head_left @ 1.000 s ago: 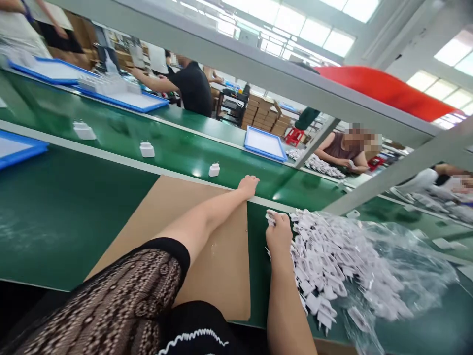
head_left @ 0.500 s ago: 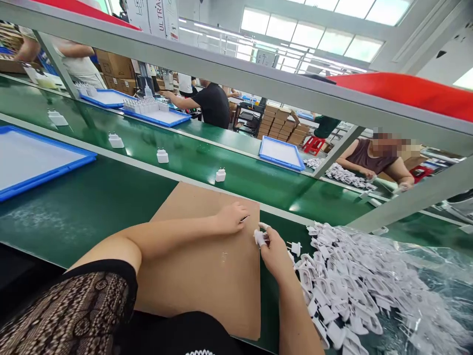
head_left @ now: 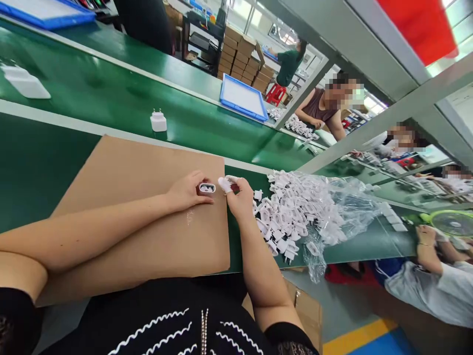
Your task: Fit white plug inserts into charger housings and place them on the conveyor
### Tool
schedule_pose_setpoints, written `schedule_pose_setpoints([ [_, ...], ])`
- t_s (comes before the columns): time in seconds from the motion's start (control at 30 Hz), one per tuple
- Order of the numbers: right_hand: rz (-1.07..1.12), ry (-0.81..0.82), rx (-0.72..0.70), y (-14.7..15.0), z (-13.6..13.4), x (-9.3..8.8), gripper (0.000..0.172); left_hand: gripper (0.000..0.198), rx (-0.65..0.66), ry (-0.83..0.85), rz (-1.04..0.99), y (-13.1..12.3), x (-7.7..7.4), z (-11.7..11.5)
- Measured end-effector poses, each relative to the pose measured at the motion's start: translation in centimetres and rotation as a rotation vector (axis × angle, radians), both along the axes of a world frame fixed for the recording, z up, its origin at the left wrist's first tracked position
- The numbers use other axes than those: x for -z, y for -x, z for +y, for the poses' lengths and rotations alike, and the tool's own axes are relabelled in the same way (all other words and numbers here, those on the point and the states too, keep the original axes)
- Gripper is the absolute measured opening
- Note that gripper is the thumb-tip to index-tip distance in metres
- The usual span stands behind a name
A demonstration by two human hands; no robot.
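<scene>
My left hand point(head_left: 190, 191) is closed around a white charger housing point(head_left: 207, 188), its open end turned to the right and its inside showing. Just right of it, my right hand point(head_left: 240, 197) has thumb and fingers drawn together, with white coverings on the fingertips. Whatever lies between those fingertips is too small and hidden to make out. Both hands are above the right part of a brown cardboard sheet point(head_left: 148, 172), apart from each other. Beside my right hand spreads a heap of white plug parts point(head_left: 288, 207), some with pins.
Clear plastic bag point(head_left: 347, 197) covers the heap's right side. Beyond the cardboard, a white charger point(head_left: 158, 121) stands on the green belt point(head_left: 121, 106), another point(head_left: 25, 81) farther left. A blue-rimmed tray point(head_left: 244, 98) sits across it. A slanted metal post point(head_left: 354, 118) rises at right; co-workers sit beyond.
The view has swung right and down. My left hand has turned the housing so that its open end shows. My right hand has come closer to the left one.
</scene>
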State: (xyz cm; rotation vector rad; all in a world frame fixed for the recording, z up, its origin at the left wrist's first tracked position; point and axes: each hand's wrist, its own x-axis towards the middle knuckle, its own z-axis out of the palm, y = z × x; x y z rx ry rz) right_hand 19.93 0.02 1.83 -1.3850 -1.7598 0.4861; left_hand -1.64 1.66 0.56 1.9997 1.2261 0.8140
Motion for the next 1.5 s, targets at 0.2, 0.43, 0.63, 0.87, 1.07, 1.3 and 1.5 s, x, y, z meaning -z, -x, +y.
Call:
schedule_pose_setpoints([
  [0.2,-0.207,-0.149,-0.180,2.2,-1.6,-1.3,0.031,0.038,0.104,-0.013,-0.117,-0.1,1.3,0.5],
  [0.43,-0.388,-0.117,-0.185,2.9,-2.0,-1.9,0.025,0.030,0.104,-0.015,-0.093,0.0,1.3,0.6],
  [0.63,-0.362,-0.098,-0.177,2.7,-2.0,-2.1,0.032,0.037,0.091,-0.010,-0.088,0.0,1.1,0.7],
  [0.87,-0.457,-0.065,-0.186,3.0,-1.5,-2.4,0.029,0.037,0.071,-0.008,-0.042,0.0,0.9,0.1],
  [1.07,-0.509,-0.035,-0.116,3.6,-1.7,-2.8,0.029,0.054,0.001,-0.233,0.158,-0.6,1.6,-1.5],
  [1.3,-0.528,-0.033,-0.054,4.5,-2.1,-3.3,0.025,0.056,-0.032,-0.315,0.471,-0.9,1.8,-1.9],
  [1.5,-0.509,-0.045,-0.011,4.4,-2.1,-2.6,0.025,0.053,-0.045,-0.308,0.496,-0.8,1.6,-1.8],
])
